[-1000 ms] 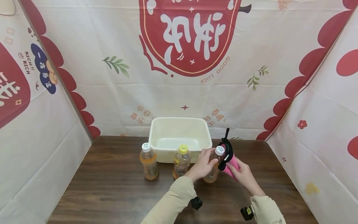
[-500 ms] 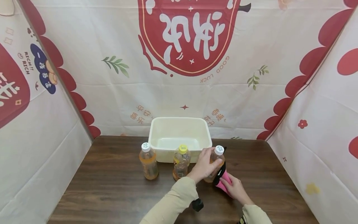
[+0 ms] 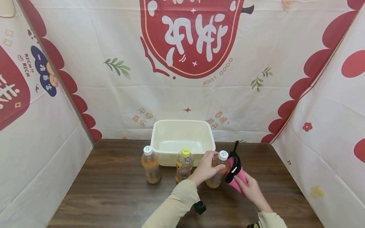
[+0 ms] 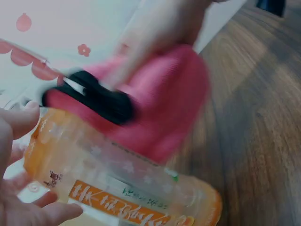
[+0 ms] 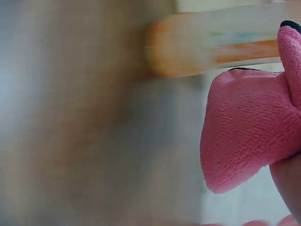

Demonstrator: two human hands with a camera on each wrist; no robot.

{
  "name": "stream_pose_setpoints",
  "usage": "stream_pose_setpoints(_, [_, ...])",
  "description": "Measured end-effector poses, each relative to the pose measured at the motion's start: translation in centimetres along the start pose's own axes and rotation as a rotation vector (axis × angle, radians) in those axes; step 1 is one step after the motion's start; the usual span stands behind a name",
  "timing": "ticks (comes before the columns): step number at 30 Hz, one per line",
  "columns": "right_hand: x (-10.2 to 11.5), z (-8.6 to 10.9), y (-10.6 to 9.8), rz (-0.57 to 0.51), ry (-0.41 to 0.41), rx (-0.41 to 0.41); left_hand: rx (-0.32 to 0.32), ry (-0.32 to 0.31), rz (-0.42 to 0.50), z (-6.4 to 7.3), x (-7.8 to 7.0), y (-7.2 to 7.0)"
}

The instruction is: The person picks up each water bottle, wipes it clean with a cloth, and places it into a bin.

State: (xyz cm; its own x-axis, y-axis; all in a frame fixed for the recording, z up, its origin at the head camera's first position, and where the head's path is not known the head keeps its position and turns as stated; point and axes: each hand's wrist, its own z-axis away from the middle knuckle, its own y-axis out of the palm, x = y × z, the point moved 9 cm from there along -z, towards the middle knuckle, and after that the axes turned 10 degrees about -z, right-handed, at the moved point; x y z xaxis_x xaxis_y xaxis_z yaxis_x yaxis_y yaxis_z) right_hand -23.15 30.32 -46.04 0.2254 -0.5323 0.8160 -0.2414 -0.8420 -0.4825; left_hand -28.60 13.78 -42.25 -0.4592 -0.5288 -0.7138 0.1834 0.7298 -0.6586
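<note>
My left hand [image 3: 207, 167] grips the upper part of an orange-drink bottle [image 3: 217, 173] with a white cap, standing on the brown table [image 3: 114, 196]. My right hand [image 3: 251, 187] holds a pink cloth sleeve with a black rim [image 3: 235, 173] and presses it against the bottle's right side. In the left wrist view the bottle [image 4: 122, 188] lies across the frame with the pink sleeve [image 4: 155, 108] against it. The right wrist view shows the pink cloth [image 5: 249, 127] close up and the blurred bottle [image 5: 211, 44].
Two more drink bottles stand to the left, one with a white cap [image 3: 150, 164] and one with a yellow cap [image 3: 184, 164]. A cream plastic tub [image 3: 182, 127] sits behind them against the cloth backdrop. Cloth walls close in both sides.
My right hand dropped the pink sleeve low beside the bottle's base, then raised it back up to the bottle's neck. My left hand kept its grip on the bottle.
</note>
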Motion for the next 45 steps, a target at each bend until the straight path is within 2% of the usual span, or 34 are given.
stream_pose_setpoints(4, [3.1,-1.9,-0.6,0.003,-0.097,0.024,0.027,0.020,-0.056,0.1,0.0,0.3])
stream_pose_setpoints(6, [3.9,-2.5,-0.4,0.002,-0.108,0.061,0.035,0.019,-0.068,0.1,0.0,0.4])
stream_pose_setpoints(11, [3.8,-3.0,0.3,-0.009,-0.059,0.113,0.052,0.000,-0.046,0.4,0.2,0.7])
stream_pose_setpoints(16, [3.2,-2.6,0.7,-0.014,-0.077,0.077,0.045,-0.003,-0.010,0.6,0.4,1.1])
stream_pose_setpoints(23, [0.6,-1.1,2.1,-0.005,-0.085,0.062,0.026,-0.008,0.040,0.6,0.6,1.3])
stream_pose_setpoints(29, [-3.6,0.2,5.1,0.046,0.012,0.146,0.017,0.017,0.034,0.4,0.5,1.3])
stream_pose_setpoints(34, [-5.2,0.8,5.6,0.057,0.044,0.128,0.015,0.033,0.030,0.4,0.4,1.4])
stream_pose_setpoints(38, [-4.1,0.7,4.8,0.066,-0.005,0.096,0.004,0.062,0.026,0.7,0.1,1.3])
stream_pose_setpoints(39, [-3.7,0.6,4.4,0.061,-0.018,0.084,-0.010,0.089,0.011,0.7,0.2,1.4])
stream_pose_setpoints(42, [-1.7,0.0,2.9,0.027,-0.058,0.033,-0.018,0.104,0.012,0.8,0.1,1.2])
stream_pose_setpoints(45, [1.1,-0.8,1.3,-0.008,-0.118,-0.006,-0.007,0.081,-0.003,0.7,0.4,1.3])
